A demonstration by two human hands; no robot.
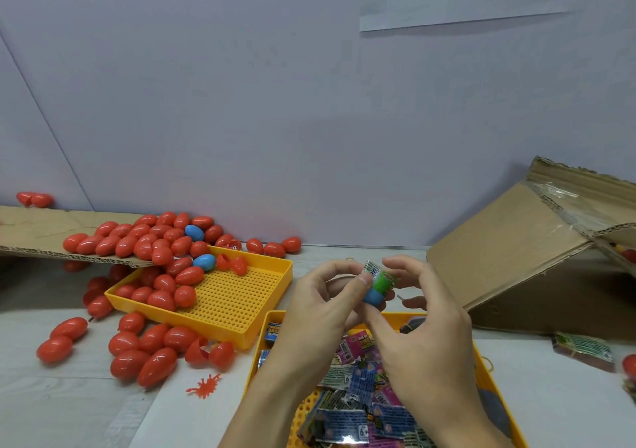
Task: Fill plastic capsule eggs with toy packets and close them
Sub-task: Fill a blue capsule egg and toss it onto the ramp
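While pinched, glossy packet (380,275) atop blue half-shell (373,297).

Both hands (371,305) raised, fingers (358,284) pinching.

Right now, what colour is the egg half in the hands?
Blue. The egg half sits under a green packet; seen clearly in the head view.

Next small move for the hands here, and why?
Probably push the packet down into the blue egg half. The left hand and right hand both pinch the pair above the yellow tray of packets, and the rolled packet sticks well out of the half, so no other half could close over it yet.
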